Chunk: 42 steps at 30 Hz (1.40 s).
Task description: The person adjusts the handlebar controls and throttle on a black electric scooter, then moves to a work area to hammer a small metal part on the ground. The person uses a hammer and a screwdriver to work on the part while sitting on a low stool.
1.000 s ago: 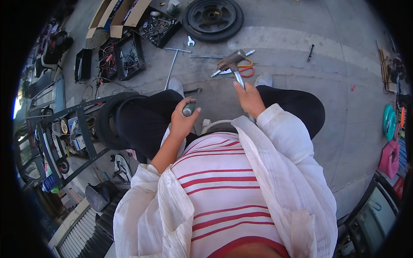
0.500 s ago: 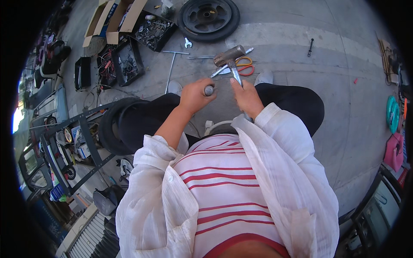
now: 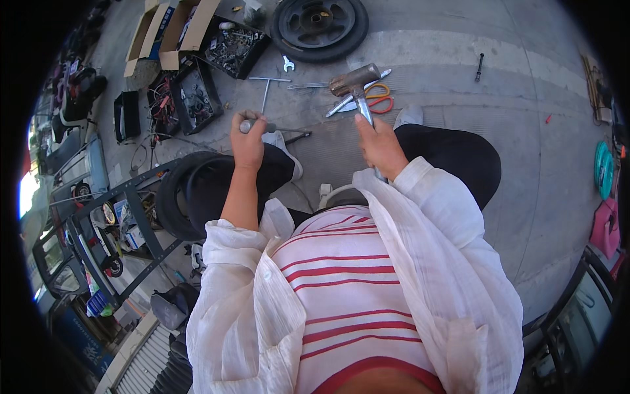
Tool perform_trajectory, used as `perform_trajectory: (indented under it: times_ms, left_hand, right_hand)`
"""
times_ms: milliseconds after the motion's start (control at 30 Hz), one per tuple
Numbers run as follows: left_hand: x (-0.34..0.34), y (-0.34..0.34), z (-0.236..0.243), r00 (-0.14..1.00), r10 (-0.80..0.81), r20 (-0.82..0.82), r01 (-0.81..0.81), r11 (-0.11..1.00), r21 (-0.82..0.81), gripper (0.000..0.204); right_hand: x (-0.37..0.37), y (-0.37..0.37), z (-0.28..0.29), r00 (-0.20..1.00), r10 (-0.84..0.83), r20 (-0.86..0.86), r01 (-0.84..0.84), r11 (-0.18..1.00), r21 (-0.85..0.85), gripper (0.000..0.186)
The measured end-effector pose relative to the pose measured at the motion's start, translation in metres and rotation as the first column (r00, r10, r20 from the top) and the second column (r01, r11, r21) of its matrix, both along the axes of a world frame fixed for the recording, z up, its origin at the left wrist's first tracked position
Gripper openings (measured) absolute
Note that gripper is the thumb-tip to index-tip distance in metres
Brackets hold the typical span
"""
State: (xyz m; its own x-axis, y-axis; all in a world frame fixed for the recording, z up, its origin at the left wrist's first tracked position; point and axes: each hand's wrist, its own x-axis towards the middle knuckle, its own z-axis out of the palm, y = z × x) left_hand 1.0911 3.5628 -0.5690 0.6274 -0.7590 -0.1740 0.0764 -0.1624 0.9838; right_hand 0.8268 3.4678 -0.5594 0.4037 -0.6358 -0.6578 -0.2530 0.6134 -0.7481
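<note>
My left hand (image 3: 247,150) is closed around a metal rod (image 3: 283,130) above my left shoe. The rod lies sideways: its blunt round end shows at the left of my fist, and a darker, narrower tip points right. My right hand (image 3: 383,148) grips the metal handle of a hammer (image 3: 355,79), whose worn cylindrical head is up and away from me. Beyond the hammer, scissors (image 3: 379,100) with orange and red handles lie on the ground, partly hidden by it. A T-handle wrench (image 3: 269,80) lies just past my left hand.
A wheel with a tyre (image 3: 319,29) lies flat at the far side. Black trays of small metal parts (image 3: 237,47) and open cardboard boxes (image 3: 180,33) stand far left. An open-end wrench (image 3: 288,64) and a dark bolt (image 3: 479,67) lie on the concrete. A black tyre (image 3: 174,197) stands by my left leg.
My left hand has moved left, away from the hammer, and the rod in it has turned from end-on to sideways. My right hand still holds the hammer in nearly the same place.
</note>
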Motion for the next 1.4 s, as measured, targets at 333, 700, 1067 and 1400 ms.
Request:
perform_trajectory:
  times_ms: [333,700,1067,1400]
  left_hand:
    - [-0.032,-0.047,0.028,0.915,-0.114,0.387,0.081,0.992,0.101,0.016]
    - [-0.01,-0.046,0.016,0.988,0.036,0.149,-0.046,0.997,0.06,0.017]
    - [-0.016,-0.052,0.014,0.948,0.036,0.316,-0.061,0.996,0.07,0.016]
    - [-0.015,-0.053,-0.002,0.953,0.031,0.302,-0.068,0.991,0.112,0.021]
  right_hand:
    - [0.004,-0.002,-0.008,0.999,0.01,-0.042,-0.011,1.0,-0.024,0.043]
    - [0.006,-0.005,-0.014,0.995,0.026,-0.101,-0.032,0.998,-0.059,0.046]
    - [0.008,-0.005,-0.012,0.994,0.039,-0.101,-0.042,0.999,-0.027,0.045]
    - [0.01,-0.005,-0.012,0.993,0.052,-0.109,-0.054,0.998,-0.015,0.044]
